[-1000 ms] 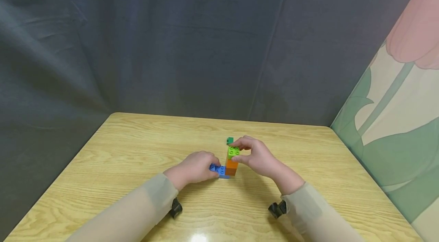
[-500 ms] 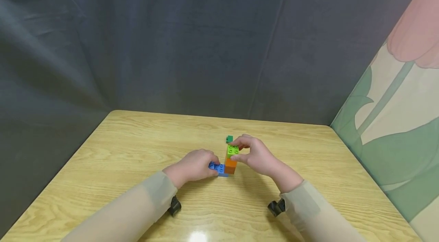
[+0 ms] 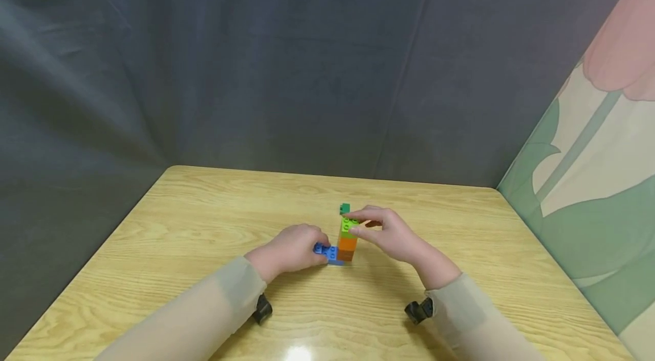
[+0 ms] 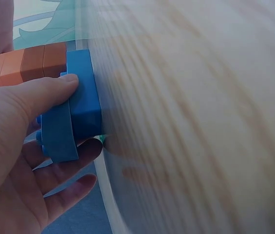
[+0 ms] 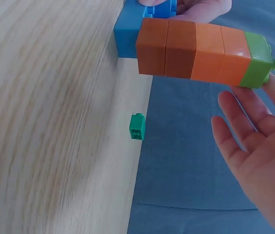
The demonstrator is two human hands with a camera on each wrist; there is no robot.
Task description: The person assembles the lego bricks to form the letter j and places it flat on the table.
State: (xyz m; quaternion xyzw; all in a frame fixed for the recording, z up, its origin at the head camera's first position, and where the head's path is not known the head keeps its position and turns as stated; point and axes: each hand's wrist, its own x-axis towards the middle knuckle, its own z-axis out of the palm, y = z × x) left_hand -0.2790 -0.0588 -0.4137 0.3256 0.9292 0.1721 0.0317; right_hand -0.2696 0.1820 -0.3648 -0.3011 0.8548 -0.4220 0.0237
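Observation:
A tower of stacked toy bricks stands upright on one end of a blue brick base (image 4: 85, 92). Its lower bricks (image 5: 166, 46) are brown, the ones above (image 5: 220, 48) orange, and a lime green brick (image 3: 349, 227) tops it. My left hand (image 3: 298, 248) grips the blue base from the left, thumb on its near side, around a second blue brick (image 4: 58, 131) set on that end. Around the lime brick, my right hand (image 3: 390, 234) has its fingers spread and fairly straight. One fingertip is right at the brick, while the thumb stands off it in the right wrist view.
A small dark green brick (image 3: 345, 208) lies on the wooden table (image 3: 215, 202) behind the tower. A dark curtain (image 3: 286, 65) hangs beyond the table's far edge. On the right is a panel (image 3: 604, 179) with a flower pattern.
My right hand's fingers have straightened and loosened from the lime brick, and the hand has shifted slightly right. My left hand keeps its grip on the blue base.

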